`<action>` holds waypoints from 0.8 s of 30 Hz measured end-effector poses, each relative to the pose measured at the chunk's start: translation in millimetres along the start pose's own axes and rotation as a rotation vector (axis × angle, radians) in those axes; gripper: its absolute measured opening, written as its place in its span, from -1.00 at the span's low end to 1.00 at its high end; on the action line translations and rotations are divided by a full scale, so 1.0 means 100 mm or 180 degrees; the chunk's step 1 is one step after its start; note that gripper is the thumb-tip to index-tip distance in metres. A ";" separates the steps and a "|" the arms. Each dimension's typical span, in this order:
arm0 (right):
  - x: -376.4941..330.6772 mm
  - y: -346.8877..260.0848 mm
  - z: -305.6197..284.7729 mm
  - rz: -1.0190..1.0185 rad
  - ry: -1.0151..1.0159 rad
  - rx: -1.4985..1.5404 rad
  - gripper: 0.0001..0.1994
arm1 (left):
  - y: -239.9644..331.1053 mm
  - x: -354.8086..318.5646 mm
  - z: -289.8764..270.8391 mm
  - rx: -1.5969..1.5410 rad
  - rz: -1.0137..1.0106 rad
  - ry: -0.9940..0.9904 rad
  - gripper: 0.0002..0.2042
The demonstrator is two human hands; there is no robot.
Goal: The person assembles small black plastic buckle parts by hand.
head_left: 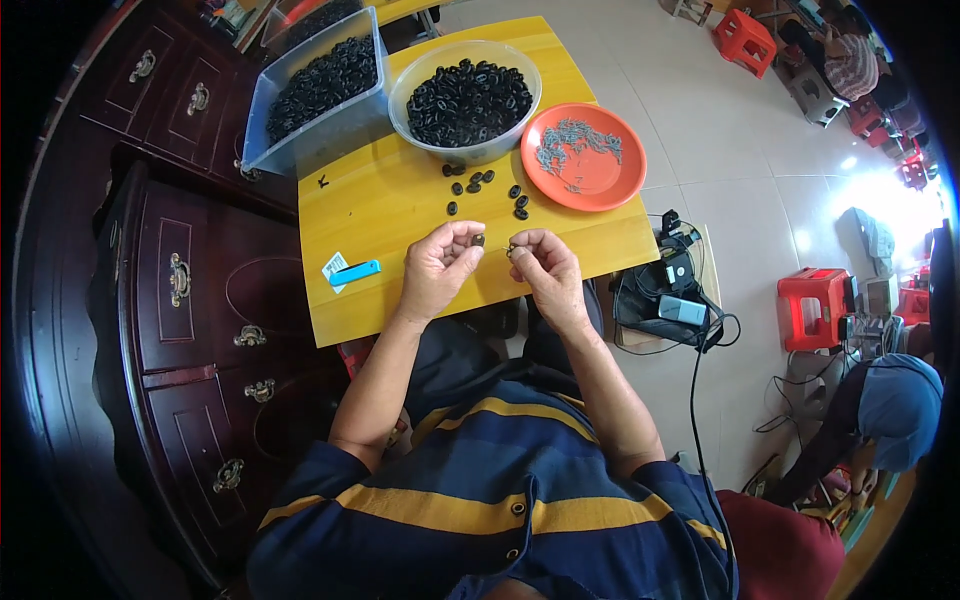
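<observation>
Left hand: the left hand (pixel 440 265) is curled narrow, thumb and forefinger pinching one small black ring (pixel 479 240) above the near edge of the yellow table (pixel 400 210).
Right hand: the right hand (pixel 545 262) is also pinched narrow, holding what looks like a small metal pin (pixel 511 249) just beside the ring; too small to be sure.
Loose pieces: a few black rings (pixel 485 190) lie scattered on the table just beyond the hands.
Supply: a round clear bowl (pixel 465 100) at the far side is heaped with black rings; to its left, a clear square tub (pixel 320 90) holds more.
Pins: an orange plate (pixel 583 156), far right, carries a thin scatter of grey pins.
Other: a blue cutter (pixel 354 272) lies near left.
Progress: judging by the full bowl and tub, most of the work seems left.
</observation>
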State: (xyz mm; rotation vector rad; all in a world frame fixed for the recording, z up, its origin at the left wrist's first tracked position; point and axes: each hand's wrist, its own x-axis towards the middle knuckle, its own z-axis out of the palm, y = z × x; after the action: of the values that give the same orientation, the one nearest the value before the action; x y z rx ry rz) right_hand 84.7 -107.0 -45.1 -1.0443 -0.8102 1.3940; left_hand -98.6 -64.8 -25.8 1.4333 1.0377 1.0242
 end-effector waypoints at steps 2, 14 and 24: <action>0.00 0.02 -0.01 -0.0014 -0.0048 0.0003 -0.85 | 0.01 0.00 0.00 0.0109 0.0094 -0.0078 -0.73; -0.02 0.00 0.01 0.0010 -0.0088 -0.0094 -0.84 | 0.07 0.00 0.04 0.0374 0.0344 -0.0310 -0.74; -0.01 0.02 0.00 -0.0002 -0.0086 -0.0086 -0.84 | 0.09 0.01 0.04 0.0400 0.0363 -0.0372 -0.74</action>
State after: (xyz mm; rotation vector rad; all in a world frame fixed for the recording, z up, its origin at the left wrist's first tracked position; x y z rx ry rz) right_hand 83.7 -108.1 -47.1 -1.0478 -0.8510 1.4027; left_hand -93.7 -66.1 -17.3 1.6508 0.9584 0.9575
